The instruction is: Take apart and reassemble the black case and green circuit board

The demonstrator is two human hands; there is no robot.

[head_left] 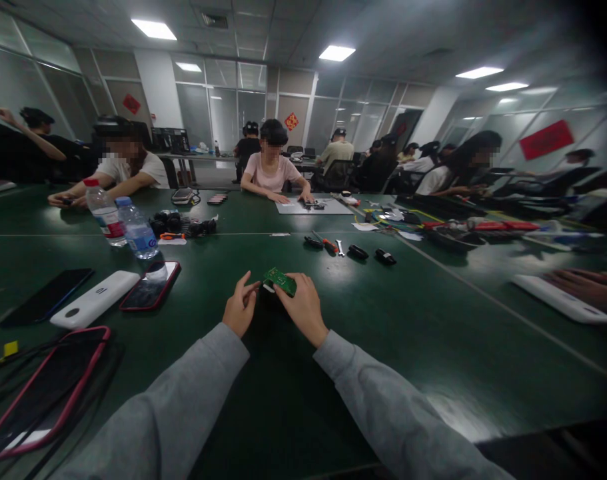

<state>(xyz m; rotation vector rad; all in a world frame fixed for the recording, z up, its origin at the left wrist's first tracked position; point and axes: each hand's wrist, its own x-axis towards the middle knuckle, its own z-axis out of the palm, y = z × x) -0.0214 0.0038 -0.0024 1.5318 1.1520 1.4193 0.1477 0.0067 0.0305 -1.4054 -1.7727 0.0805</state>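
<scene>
My right hand [303, 303] grips a green circuit board [282, 280] by its near right side, thumb and fingers closed around it. The board is held tilted above the green table. Just under its left edge shows a small white part [268, 288]; whether it is fixed to the board I cannot tell. My left hand [240, 308] is beside the board on the left, index finger raised and fingers apart, with the fingertips close to the board's left end. Beyond the hands lie an open-end wrench [340, 248], an orange-handled screwdriver [329, 246] and black casings [358, 252].
Two water bottles [138, 230] stand at left, near phones [150, 287] and a white power bank [96, 300]. Cables [38, 363] cross the near left. Another person's hand [586, 287] rests by a white device [558, 298]. Across the table, a person works over a white board [288, 208].
</scene>
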